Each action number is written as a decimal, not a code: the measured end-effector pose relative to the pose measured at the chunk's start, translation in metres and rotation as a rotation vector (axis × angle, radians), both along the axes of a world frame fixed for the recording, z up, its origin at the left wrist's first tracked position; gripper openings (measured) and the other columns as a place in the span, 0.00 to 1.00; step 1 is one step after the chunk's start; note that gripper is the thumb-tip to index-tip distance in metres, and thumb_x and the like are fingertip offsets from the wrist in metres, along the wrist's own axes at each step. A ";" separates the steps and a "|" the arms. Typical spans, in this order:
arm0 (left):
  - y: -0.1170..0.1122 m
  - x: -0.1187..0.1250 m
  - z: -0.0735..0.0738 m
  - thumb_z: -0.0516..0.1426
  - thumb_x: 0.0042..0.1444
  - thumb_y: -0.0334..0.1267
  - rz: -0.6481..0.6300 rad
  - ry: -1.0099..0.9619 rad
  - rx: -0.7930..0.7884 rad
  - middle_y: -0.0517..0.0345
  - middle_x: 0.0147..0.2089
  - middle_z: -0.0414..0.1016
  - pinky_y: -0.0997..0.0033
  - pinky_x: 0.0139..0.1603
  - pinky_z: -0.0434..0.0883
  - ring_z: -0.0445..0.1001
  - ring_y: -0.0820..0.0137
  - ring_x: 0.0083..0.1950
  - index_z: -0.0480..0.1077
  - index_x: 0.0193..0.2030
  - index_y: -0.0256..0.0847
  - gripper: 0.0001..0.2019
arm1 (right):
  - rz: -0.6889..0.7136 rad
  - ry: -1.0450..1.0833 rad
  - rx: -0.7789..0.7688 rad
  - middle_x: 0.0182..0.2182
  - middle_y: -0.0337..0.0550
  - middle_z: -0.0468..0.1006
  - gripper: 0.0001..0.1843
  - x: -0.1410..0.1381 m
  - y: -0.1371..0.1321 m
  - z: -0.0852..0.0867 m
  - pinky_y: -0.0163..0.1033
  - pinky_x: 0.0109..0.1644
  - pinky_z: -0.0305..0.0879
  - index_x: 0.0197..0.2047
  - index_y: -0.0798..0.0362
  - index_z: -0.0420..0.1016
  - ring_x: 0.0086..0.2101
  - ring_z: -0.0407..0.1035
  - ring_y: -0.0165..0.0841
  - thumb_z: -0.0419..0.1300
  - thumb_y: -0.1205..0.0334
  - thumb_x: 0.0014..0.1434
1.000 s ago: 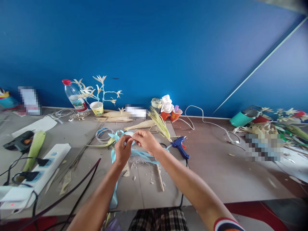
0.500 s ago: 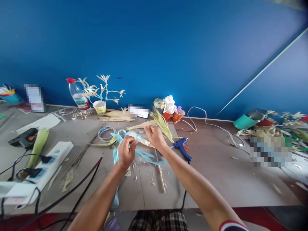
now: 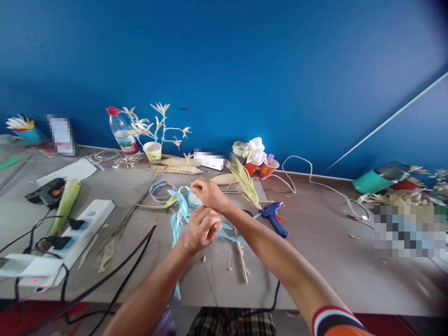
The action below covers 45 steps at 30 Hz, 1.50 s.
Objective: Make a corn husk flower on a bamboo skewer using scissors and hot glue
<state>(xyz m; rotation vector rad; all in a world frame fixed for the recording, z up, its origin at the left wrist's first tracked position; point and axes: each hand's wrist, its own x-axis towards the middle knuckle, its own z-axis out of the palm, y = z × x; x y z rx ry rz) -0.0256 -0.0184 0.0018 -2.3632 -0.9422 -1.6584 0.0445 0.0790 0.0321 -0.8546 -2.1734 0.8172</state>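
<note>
Left hand (image 3: 202,228), right hand (image 3: 209,192) were curled inward; full closure, contents could not be determined. Light-blue ribbon (image 3: 180,208) lay beside hands; blue glue gun (image 3: 273,216) lay farther right.

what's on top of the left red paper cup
A crumpled white wad, material unclear, sits on the left red paper cup. It covers the mouth, so the inside can't be seen.

1. Long, grey-brown table (image 3: 322,254).
2. Left side: white rectangular plastic power strip (image 3: 91,226); white paper sheet (image 3: 68,173).
3. Centre: tangled, glossy light-blue ribbon (image 3: 181,208); thin, straight tan stick (image 3: 241,265).
4. Right of centre: blue plastic glue gun (image 3: 271,216).
</note>
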 end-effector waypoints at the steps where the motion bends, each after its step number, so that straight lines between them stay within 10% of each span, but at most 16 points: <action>1: -0.001 0.001 0.001 0.47 0.60 0.32 -0.008 0.004 0.008 0.58 0.25 0.69 0.68 0.31 0.64 0.67 0.69 0.26 0.63 0.34 0.43 0.06 | 0.006 -0.041 0.009 0.26 0.37 0.71 0.09 0.001 -0.002 0.000 0.33 0.37 0.58 0.25 0.54 0.69 0.29 0.63 0.28 0.55 0.64 0.57; 31: 0.008 -0.001 -0.013 0.48 0.61 0.31 0.162 -0.046 -0.101 0.53 0.32 0.74 0.68 0.38 0.69 0.72 0.68 0.34 0.67 0.38 0.41 0.07 | -0.206 0.063 -0.051 0.31 0.42 0.72 0.07 0.085 -0.052 -0.002 0.36 0.39 0.60 0.30 0.53 0.70 0.34 0.66 0.32 0.51 0.69 0.53; 45: 0.023 -0.021 -0.018 0.53 0.59 0.35 0.469 -0.373 -0.196 0.58 0.31 0.71 0.70 0.38 0.68 0.71 0.71 0.31 0.67 0.36 0.41 0.03 | -0.396 -0.037 -0.043 0.31 0.40 0.76 0.13 0.090 -0.006 0.001 0.36 0.44 0.63 0.28 0.52 0.71 0.34 0.68 0.32 0.48 0.75 0.49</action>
